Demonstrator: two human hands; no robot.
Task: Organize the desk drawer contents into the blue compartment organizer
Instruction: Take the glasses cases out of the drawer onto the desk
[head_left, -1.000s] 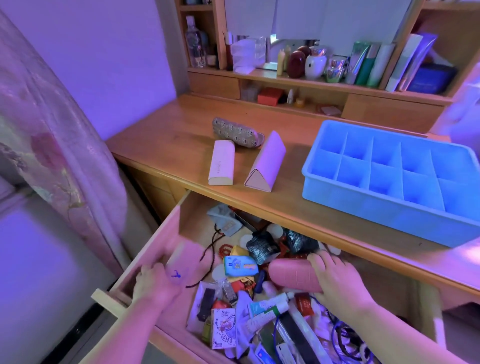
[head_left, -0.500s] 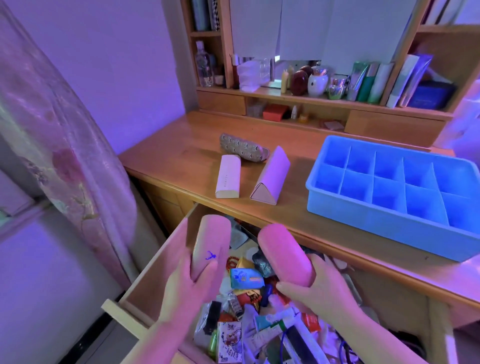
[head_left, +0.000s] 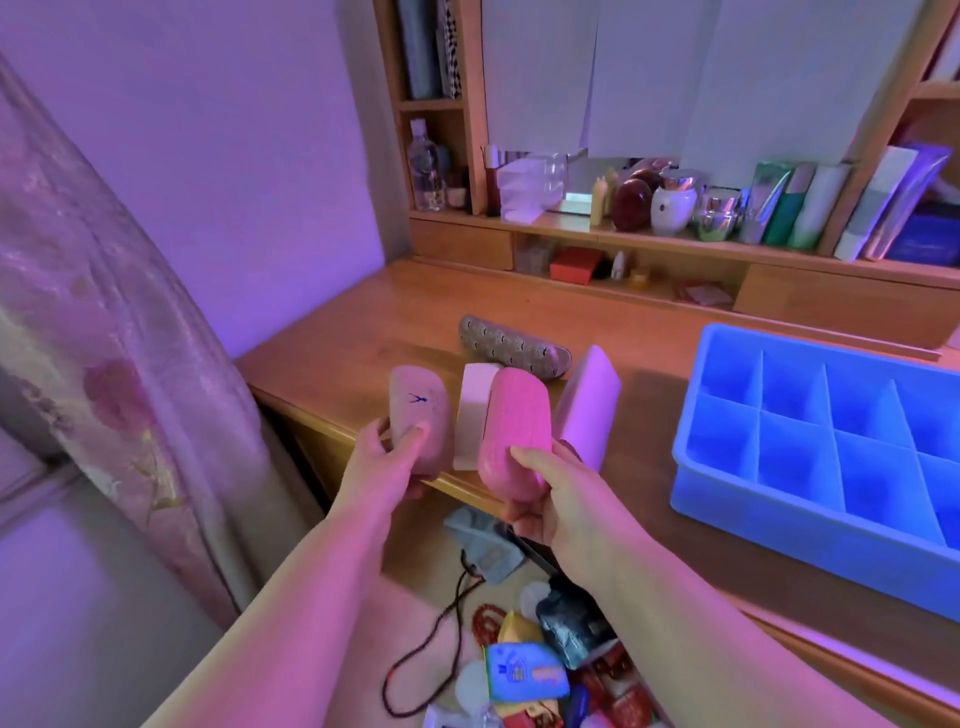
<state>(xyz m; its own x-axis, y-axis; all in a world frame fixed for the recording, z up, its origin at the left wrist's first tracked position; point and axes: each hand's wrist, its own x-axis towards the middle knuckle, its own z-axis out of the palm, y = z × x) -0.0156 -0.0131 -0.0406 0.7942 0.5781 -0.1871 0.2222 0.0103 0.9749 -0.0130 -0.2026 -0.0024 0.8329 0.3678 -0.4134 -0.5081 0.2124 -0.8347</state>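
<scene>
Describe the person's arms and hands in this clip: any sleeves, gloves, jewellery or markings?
Both forearms are bare up to the frame edge, with no sleeves in view. The left hand and right hand wear no gloves, and no rings, watch, bracelets or markings show.

Wooden desk (head_left: 363, 332), landmark. On its top, toward the back: patterned grey case (head_left: 514, 343). Shelf unit rising behind it: clear bottle (head_left: 426, 166), white jar (head_left: 672, 202), dark red egg-shaped ornament (head_left: 631, 203), red box (head_left: 576, 264), upright books (head_left: 893, 202). Left of desk: floral curtain (head_left: 93, 332).
</scene>
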